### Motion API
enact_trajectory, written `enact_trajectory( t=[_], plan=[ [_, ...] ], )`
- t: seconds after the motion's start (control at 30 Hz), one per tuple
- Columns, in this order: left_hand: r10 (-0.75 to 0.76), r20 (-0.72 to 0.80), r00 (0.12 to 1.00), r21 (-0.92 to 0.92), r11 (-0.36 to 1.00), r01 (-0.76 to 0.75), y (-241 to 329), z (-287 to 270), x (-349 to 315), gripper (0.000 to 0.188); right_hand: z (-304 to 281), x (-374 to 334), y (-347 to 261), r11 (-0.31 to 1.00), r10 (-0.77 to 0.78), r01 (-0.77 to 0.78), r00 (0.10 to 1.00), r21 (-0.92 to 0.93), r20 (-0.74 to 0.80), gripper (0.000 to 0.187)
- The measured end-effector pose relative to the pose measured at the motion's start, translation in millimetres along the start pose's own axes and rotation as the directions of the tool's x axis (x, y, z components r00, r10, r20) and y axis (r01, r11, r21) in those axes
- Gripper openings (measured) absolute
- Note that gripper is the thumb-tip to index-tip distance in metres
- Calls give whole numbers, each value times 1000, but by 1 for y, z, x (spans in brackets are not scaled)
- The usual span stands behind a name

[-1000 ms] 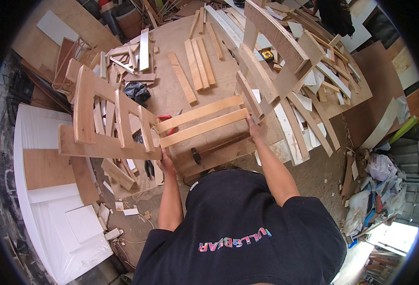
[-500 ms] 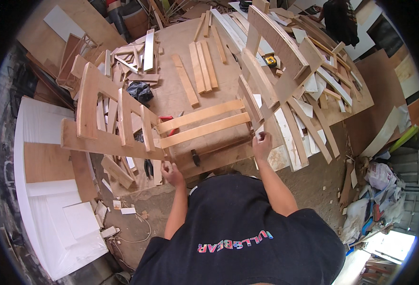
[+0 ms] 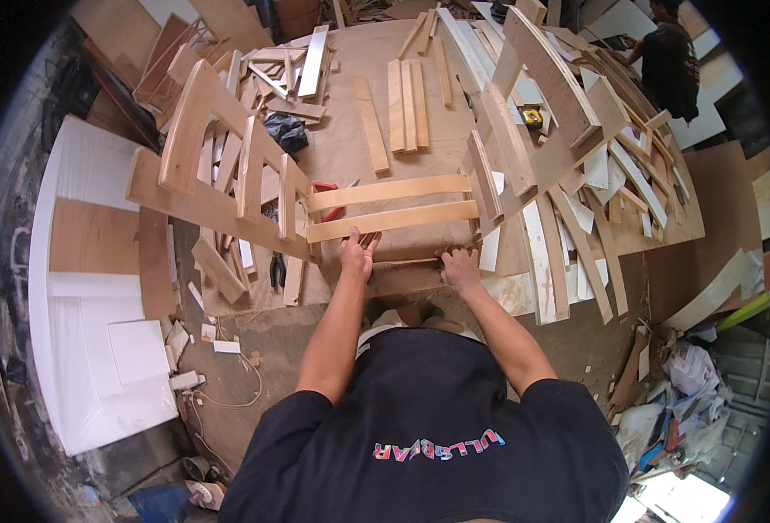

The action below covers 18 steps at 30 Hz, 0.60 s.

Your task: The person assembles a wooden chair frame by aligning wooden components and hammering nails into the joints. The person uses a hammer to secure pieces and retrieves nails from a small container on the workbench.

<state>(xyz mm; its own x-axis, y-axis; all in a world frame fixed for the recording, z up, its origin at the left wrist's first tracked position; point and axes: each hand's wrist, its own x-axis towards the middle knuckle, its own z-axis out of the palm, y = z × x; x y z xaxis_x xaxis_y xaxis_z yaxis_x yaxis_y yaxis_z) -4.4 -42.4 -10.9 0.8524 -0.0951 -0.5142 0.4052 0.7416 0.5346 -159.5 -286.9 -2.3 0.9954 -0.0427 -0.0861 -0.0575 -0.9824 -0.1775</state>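
Observation:
A wooden frame lies on the worktable, with two pale slats, an upper slat (image 3: 389,192) and a lower slat (image 3: 394,221), spanning between a left side panel (image 3: 171,193) and a right side panel (image 3: 568,131). My left hand (image 3: 358,257) is at the lower slat's near edge, thumb up and fingers curled; what they hold is hidden. My right hand (image 3: 462,268) rests knuckles up by the right end of the frame's near board (image 3: 409,261), fingers curled under and their tips out of sight.
Pliers (image 3: 278,270) lie near the table's left front. A red-handled tool (image 3: 328,212) shows behind the slats. Loose strips (image 3: 407,105) and a black plastic bag (image 3: 286,132) lie farther back. A yellow tape measure (image 3: 532,117) sits among offcuts. Another person (image 3: 669,65) is at far right.
My left hand has moved right and up from the left panel's corner to the lower slat. My right hand has come inward and down from the right panel. The hammer is hidden from sight.

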Motion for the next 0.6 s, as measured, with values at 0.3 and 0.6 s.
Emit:
enact_trajectory(
  t=[0.3, 0.6],
  plan=[
    [96, 23, 995, 145, 984, -99, -3, -19, -53, 29, -40, -77, 11, 927, 77, -107, 992, 359, 96, 38],
    [55, -113, 992, 88, 995, -45, -51, -62, -92, 30, -40, -227, 85, 819, 363, -329, 932, 470, 20, 29]
  ],
)
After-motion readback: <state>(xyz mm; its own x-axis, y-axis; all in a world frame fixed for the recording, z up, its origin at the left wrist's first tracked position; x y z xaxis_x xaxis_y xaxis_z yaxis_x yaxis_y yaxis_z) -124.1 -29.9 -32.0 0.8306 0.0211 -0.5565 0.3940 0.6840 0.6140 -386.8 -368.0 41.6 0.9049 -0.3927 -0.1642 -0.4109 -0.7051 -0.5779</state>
